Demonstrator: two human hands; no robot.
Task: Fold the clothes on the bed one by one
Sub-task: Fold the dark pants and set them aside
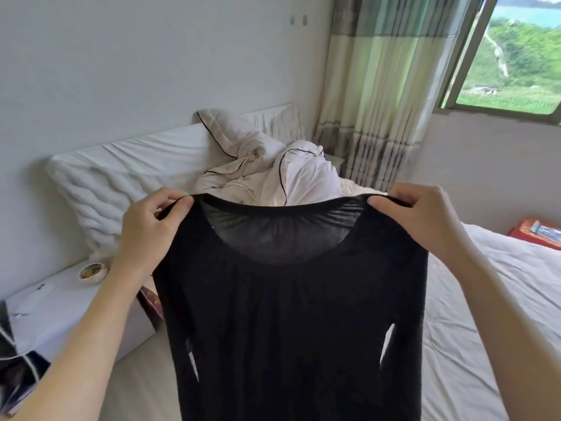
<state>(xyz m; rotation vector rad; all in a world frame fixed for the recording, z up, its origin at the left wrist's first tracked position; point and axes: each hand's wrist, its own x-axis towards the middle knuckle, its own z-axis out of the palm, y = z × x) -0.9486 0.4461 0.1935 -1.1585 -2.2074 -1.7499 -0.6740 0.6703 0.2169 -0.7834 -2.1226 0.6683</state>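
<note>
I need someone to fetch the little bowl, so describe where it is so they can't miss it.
Start at the bed; left of it stands a low white nightstand. The bowl sits at its far edge, below the pillow. It is small, white and round, with yellowish bits inside.

I see a home bedroom: a bed (485, 299) with white pillows (121, 177), a curtain (379, 86) and a window (516, 56) far right.

Both grips (148, 226) (422, 220) raised, pinching

Pale wall (121, 56), striped curtain (373, 86), open window (516, 56) (greenery outside)
</note>
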